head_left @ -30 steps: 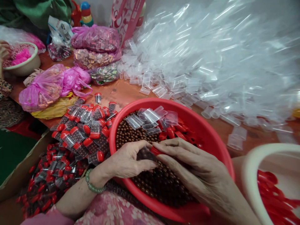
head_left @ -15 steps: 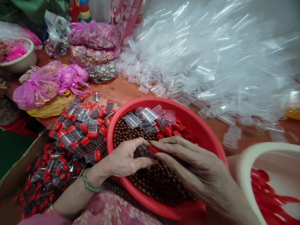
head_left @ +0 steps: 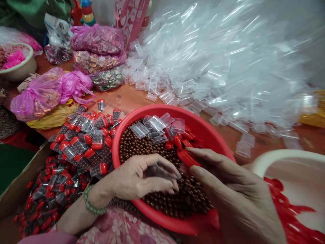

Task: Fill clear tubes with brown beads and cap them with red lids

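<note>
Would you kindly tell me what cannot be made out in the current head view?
All in the head view:
- How full the clear tube is: the left hand wraps it, and it is blurred.
- The far end of the red piece: behind fingers of the right hand.
- The whole white tub: cut off by the picture's edge.
- Single tubes high in the heap: blurred.

The desk [head_left: 119,99] is rusty orange. By its near edge, the basin [head_left: 116,145] is plain red, the balls [head_left: 127,142] dark brown, the tubes [head_left: 156,123] clear and the held piece [head_left: 187,157] bright red. Towards the left edge, the tied bag [head_left: 38,93] is pink, the flat sack [head_left: 52,118] yellow. The bracelet [head_left: 88,205] is pale green, the cloth [head_left: 122,227] pink with whitish flowers.
</note>
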A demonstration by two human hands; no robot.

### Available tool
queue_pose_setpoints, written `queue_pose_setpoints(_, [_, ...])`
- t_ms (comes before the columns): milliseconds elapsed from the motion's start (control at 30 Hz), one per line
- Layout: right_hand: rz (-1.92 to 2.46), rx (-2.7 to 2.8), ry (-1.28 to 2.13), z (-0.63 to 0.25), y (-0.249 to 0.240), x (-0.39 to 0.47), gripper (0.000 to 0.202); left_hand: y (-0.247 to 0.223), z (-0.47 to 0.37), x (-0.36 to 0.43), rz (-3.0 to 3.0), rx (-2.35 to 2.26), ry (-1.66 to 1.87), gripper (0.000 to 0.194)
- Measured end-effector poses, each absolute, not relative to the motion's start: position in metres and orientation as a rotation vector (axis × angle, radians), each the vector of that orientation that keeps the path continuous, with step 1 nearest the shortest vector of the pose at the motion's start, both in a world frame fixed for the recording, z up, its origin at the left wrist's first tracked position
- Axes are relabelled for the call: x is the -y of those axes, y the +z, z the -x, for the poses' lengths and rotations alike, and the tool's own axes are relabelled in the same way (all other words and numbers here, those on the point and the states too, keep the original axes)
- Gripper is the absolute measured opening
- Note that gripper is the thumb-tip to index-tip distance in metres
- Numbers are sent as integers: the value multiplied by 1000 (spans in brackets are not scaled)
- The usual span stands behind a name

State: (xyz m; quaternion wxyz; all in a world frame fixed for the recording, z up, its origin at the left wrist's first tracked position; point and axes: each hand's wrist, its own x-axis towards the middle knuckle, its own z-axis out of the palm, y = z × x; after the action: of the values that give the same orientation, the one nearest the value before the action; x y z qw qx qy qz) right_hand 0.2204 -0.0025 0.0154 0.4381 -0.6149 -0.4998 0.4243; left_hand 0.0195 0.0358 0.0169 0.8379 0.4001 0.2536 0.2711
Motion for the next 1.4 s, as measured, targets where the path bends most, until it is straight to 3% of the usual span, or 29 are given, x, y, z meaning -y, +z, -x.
queue_pose_setpoints(133, [1505,914,1271,-217,11,10,34,8,-25,-39,-793,-535,572,31])
queue_pose_setpoints(267, [1460,717,1302,-215,3,14,32,1,-33,-41,-826,-630,610,32])
queue_pose_setpoints(467, [1539,1067,1302,-215,-1,18,26,1,-40,-43,-841,-828,734,37])
queue_pose_setpoints(633, [1519,1325,1139,-218,2,16,21,0,-39,-43,-856,-831,692,33])
queue_pose_setpoints(900, [1615,919,1224,-207,-10,29,31,-2,-39,-39,-858,-911,692,22])
queue_pose_setpoints(1100, [1569,921,1305,-205,-20,46,45,-2,-40,-40,-844,-962,737,16])
queue_pose_setpoints(1267, [1587,963,1283,-208,-17,50,32,-3,-39,-41,-830,-950,752,16])
queue_pose_setpoints(1400, [1590,1120,1254,-212,-9,47,37,-2,-39,-41,-846,-941,768,15])
